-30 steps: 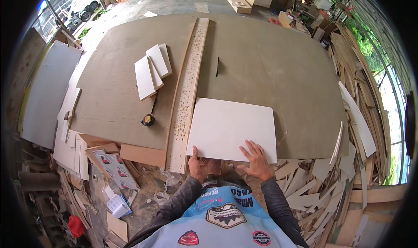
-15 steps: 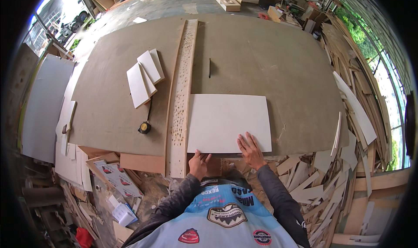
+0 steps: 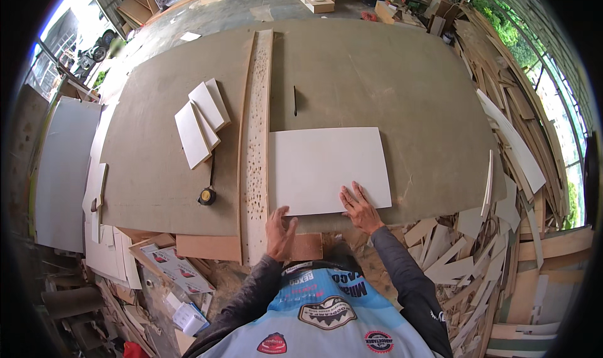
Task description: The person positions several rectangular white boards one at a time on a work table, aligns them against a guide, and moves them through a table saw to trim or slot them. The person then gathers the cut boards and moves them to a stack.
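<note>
Best keep the white board square to the speckled strip — right hand flat on it, fingers loosely spread; left hand half-open by its corner, gripping nothing visible.

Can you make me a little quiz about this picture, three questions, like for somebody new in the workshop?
1. True or false: the tape measure lies to the right of the long speckled strip.
2. Which hand rests on the right half of the big white panel?
3. Fill in the colour: the thin stick lying beyond the panel is ____.

Key:
1. False; it lies to the left.
2. The right hand.
3. Black.
</note>
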The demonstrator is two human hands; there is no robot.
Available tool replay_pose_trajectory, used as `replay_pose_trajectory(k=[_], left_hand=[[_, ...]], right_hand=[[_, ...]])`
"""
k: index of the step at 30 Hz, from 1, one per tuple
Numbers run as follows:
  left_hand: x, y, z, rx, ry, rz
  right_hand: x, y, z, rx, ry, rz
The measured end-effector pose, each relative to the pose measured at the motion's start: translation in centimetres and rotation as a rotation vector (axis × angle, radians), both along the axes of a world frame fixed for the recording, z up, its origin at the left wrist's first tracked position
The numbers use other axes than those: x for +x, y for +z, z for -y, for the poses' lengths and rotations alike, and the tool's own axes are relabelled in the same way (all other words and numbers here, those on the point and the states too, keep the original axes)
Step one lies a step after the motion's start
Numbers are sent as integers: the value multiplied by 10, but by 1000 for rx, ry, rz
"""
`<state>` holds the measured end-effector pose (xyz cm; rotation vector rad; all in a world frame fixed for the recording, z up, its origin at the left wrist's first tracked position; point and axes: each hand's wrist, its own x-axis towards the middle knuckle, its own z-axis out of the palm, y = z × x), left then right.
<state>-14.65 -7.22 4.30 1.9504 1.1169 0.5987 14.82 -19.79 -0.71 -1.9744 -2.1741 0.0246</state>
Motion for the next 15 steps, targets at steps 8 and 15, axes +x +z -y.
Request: replay_pose_trajectory(k=[8,15], left_hand=[[15,-17,-88,522,-483,-751],[11,-46,-106,629,-488,-757]], right_hand=[[11,4,-33,-49,-41,42],[22,10,-44,-60,-11,-9]])
